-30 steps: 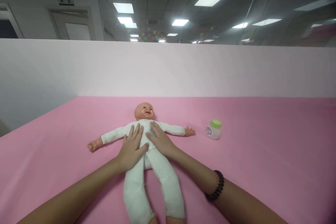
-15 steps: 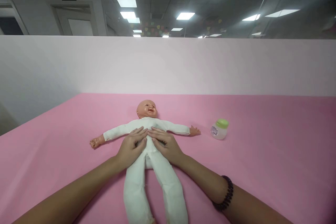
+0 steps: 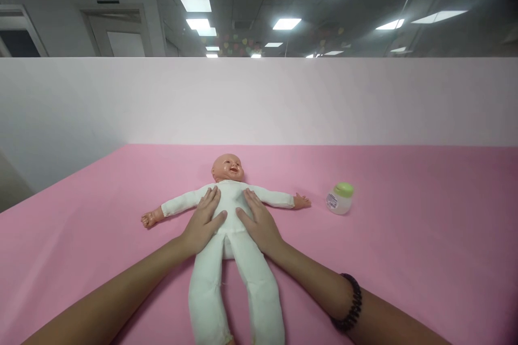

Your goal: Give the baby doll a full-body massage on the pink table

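A baby doll (image 3: 229, 194) in a white cloth suit lies on its back, arms spread, with a glossy plastic head (image 3: 227, 168) at the far end. My left hand (image 3: 202, 219) lies flat on the left side of its torso, fingers apart. My right hand (image 3: 259, 222) rests on the other side, also flat and holding nothing. Between the hands, the white suit shows at the doll's middle. To the right of the doll's hand stands a small jar (image 3: 339, 199) with a green lid and a printed label, untouched.
The doll lies on a pink-covered table (image 3: 404, 259). A white partition wall (image 3: 283, 102) rises behind the table's far edge. A dark beaded bracelet (image 3: 350, 304) circles my right wrist. A door and ceiling lights show beyond the partition.
My hands have slid apart from the doll's chest centre to either side of its torso. Their fingers now point away from me rather than inward. The doll and jar stay put.
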### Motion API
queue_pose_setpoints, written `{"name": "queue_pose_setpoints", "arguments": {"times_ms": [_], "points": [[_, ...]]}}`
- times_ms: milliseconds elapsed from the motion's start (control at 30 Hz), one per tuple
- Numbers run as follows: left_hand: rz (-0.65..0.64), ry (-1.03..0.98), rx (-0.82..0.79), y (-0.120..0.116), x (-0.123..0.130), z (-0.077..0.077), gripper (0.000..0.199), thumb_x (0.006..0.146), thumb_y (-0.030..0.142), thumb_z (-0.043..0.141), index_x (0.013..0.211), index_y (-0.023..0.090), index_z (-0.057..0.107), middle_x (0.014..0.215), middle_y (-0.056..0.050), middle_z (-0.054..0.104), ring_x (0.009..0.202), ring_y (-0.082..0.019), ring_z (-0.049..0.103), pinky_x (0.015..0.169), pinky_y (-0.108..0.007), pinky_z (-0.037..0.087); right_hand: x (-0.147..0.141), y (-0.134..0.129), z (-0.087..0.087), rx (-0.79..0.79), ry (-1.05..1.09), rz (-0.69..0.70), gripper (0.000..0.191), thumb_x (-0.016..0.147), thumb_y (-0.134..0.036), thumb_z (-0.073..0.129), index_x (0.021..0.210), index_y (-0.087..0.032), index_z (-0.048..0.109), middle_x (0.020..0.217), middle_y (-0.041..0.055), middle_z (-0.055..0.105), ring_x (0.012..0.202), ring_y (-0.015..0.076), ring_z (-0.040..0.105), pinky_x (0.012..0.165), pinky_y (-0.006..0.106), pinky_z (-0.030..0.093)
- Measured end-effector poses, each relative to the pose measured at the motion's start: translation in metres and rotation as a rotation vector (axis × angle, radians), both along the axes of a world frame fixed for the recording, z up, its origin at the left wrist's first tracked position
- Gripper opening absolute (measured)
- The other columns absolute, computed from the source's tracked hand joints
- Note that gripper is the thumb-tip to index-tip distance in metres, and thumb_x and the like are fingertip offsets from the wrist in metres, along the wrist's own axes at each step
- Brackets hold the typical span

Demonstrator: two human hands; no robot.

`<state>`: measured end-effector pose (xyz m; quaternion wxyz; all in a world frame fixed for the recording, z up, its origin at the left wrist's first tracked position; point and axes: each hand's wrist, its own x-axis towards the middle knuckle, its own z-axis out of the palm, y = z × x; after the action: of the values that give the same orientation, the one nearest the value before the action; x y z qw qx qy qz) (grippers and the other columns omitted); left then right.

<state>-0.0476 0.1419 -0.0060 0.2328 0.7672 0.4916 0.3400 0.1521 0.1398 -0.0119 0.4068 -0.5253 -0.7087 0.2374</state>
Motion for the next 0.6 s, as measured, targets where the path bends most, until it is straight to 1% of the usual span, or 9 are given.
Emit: {"name": "queue_pose_setpoints", "arguments": {"times_ms": [67,133,167,200,267,367,433,533,600], "points": [[0.003,-0.044,0.095,-0.001,0.001,-0.002,0.057,0.097,0.047,0.047,0.146,0.019,0.047,0.156,-0.009,0.038,0.149,-0.027,0.029,0.122,-0.053,0.024,0.0,-0.001,0.0,0.149,0.055,-0.043,0.041,0.09,-0.035,0.055,0.123,-0.014,0.067,0.134,0.0139,0.064,0.129,0.0292,0.055,0.113,0.05,0.041],[-0.031,-0.088,0.233,-0.003,0.001,-0.003,0.04,0.098,0.036,0.048,0.13,0.019,0.065,0.138,-0.008,0.061,0.136,-0.026,0.051,0.117,-0.049,0.038,0.001,-0.001,0.001,0.288,0.109,-0.002,0.022,0.088,-0.026,0.056,0.097,-0.019,0.074,0.106,0.0093,0.075,0.106,0.0259,0.068,0.1,0.046,0.051],[-0.06,-0.106,0.304,-0.004,0.0,-0.004,0.035,0.097,0.031,0.049,0.123,0.02,0.069,0.128,-0.007,0.068,0.127,-0.024,0.059,0.112,-0.047,0.044,0.001,-0.001,0.001,0.332,0.135,0.046,0.019,0.088,-0.023,0.056,0.092,-0.021,0.074,0.099,0.0073,0.076,0.099,0.0243,0.07,0.095,0.044,0.053],[-0.093,-0.122,0.363,-0.005,0.0,-0.004,0.032,0.096,0.026,0.049,0.118,0.021,0.072,0.121,-0.007,0.072,0.121,-0.023,0.063,0.108,-0.045,0.049,0.001,0.0,0.002,0.356,0.154,0.104,0.019,0.089,-0.022,0.056,0.092,-0.021,0.075,0.098,0.0061,0.077,0.098,0.0232,0.071,0.094,0.042,0.054],[-0.153,-0.148,0.432,-0.006,-0.001,-0.004,0.031,0.095,0.021,0.051,0.116,0.021,0.073,0.116,-0.006,0.074,0.114,-0.021,0.067,0.103,-0.041,0.053,0.003,0.001,0.002,0.36,0.162,0.219,0.023,0.091,-0.021,0.055,0.101,-0.023,0.075,0.106,0.0055,0.076,0.109,0.0222,0.068,0.101,0.042,0.051],[-0.208,-0.142,0.394,-0.004,-0.003,-0.004,0.034,0.095,0.02,0.05,0.123,0.021,0.069,0.125,-0.007,0.07,0.119,-0.021,0.064,0.107,-0.041,0.051,0.006,0.004,0.003,0.28,0.086,0.349,0.033,0.094,-0.025,0.053,0.123,-0.024,0.069,0.129,0.0053,0.068,0.133,0.0221,0.054,0.116,0.046,0.039],[-0.212,-0.093,0.322,-0.002,-0.004,-0.003,0.039,0.096,0.021,0.047,0.132,0.019,0.063,0.136,-0.008,0.062,0.129,-0.022,0.057,0.114,-0.044,0.043,0.009,0.004,0.005,0.2,-0.003,0.39,0.042,0.097,-0.032,0.049,0.138,-0.025,0.058,0.145,0.0045,0.056,0.144,0.0227,0.04,0.122,0.05,0.027],[-0.212,0.02,0.215,0.001,-0.004,0.0,0.047,0.098,0.026,0.043,0.144,0.019,0.051,0.15,-0.007,0.048,0.144,-0.023,0.04,0.123,-0.05,0.026,0.01,0.005,0.008,0.088,-0.128,0.378,0.052,0.101,-0.043,0.042,0.151,-0.03,0.04,0.16,0.0022,0.033,0.152,0.0242,0.02,0.124,0.057,0.011],[-0.193,0.076,0.156,0.002,-0.004,0.001,0.051,0.099,0.031,0.042,0.149,0.022,0.043,0.156,-0.004,0.038,0.15,-0.025,0.026,0.124,-0.055,0.017,0.009,0.006,0.01,0.019,-0.169,0.335,0.056,0.1,-0.051,0.04,0.153,-0.033,0.035,0.164,0.0005,0.021,0.154,0.0261,0.01,0.123,0.06,0.006]]}}
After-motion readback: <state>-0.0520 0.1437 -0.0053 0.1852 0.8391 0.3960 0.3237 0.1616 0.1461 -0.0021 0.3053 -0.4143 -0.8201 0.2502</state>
